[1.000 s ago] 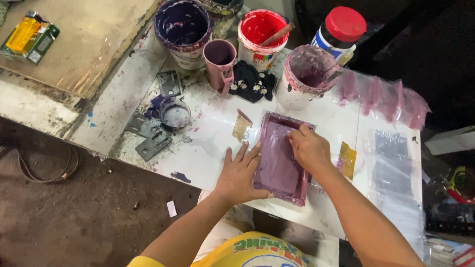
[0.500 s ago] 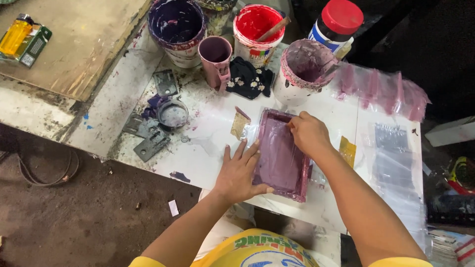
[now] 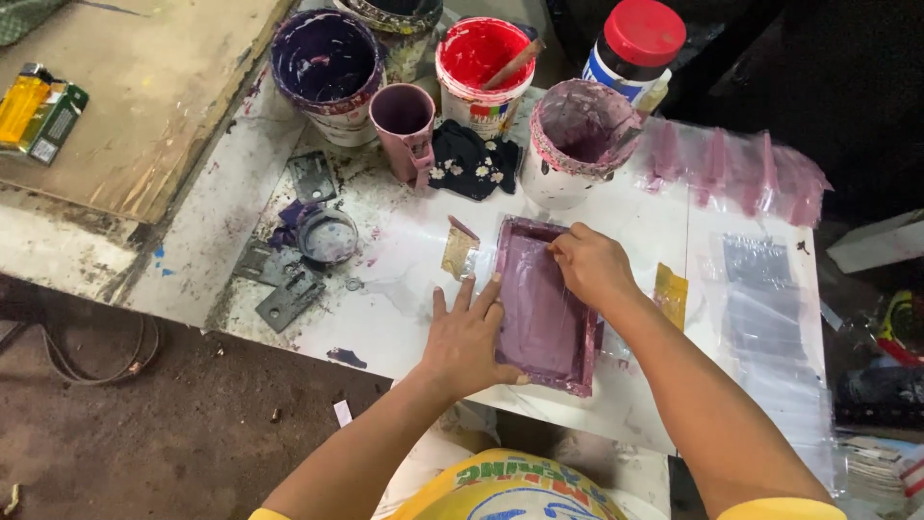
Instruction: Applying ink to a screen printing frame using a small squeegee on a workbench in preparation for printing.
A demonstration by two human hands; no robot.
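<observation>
On the white table, left hand lies flat, fingers spread, bracing the mauve rectangular frame; right hand, fingers curled together, presses its smooth mesh.

Paint/print workshop. Evidence: paint-spattered white worktable; at 12 o'clock, purple-stained bucket and red paint tub; at 9 o'clock, rough board; dirt floor.

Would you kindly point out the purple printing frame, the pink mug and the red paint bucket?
purple printing frame (image 3: 539,308): head view, on its inked mesh between the hands.
pink mug (image 3: 402,114): head view, on its rim.
red paint bucket (image 3: 476,53): head view, on the red inside.
</observation>
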